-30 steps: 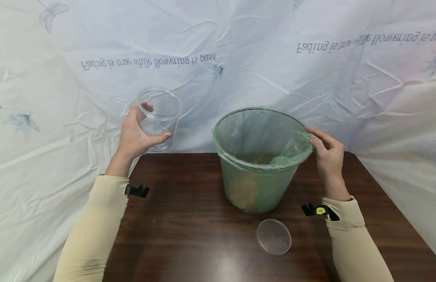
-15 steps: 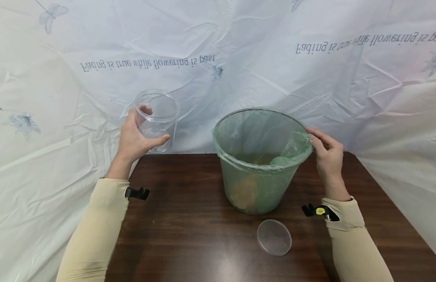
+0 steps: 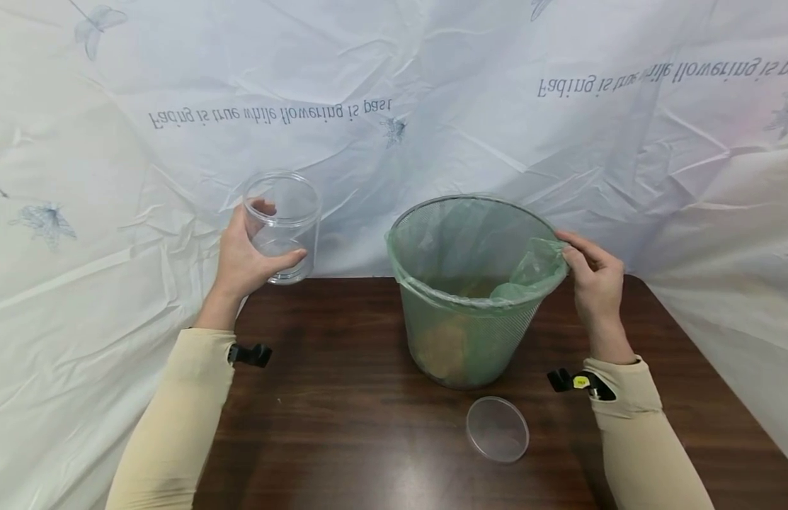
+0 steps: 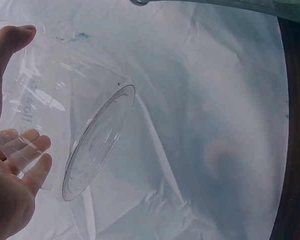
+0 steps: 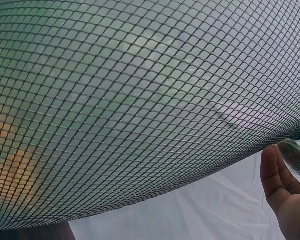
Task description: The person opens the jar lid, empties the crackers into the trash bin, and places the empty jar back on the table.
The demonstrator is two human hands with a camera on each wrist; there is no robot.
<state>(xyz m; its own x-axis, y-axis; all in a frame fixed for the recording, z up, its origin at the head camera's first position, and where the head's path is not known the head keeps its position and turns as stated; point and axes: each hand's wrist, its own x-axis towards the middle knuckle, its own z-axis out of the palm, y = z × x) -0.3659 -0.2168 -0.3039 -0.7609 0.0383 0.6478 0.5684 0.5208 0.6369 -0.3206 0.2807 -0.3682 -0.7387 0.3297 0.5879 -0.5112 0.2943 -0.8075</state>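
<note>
My left hand [image 3: 241,255] grips a clear plastic jar [image 3: 298,237] around its side, thumb in front and fingers behind. The jar is lidless and upright above the table's far left edge; in the left wrist view its round base [image 4: 100,142] shows. On the right, my right hand [image 3: 594,283] pinches the rim of a mesh wastebasket [image 3: 495,347] together with its green bin liner [image 3: 534,273]. Something orange-brown [image 5: 15,172] shows through the mesh low in the basket; its kind is unclear. A clear round lid [image 3: 498,430] lies on the table in front of the basket.
The dark wooden table [image 3: 330,397] ends at a white printed plastic sheet [image 3: 432,127] that hangs behind and along both sides. A black wrist camera mount sits on each sleeve.
My left hand has lowered the jar slightly. The right hand keeps its hold on the basket rim, and the basket and lid stay in place.
</note>
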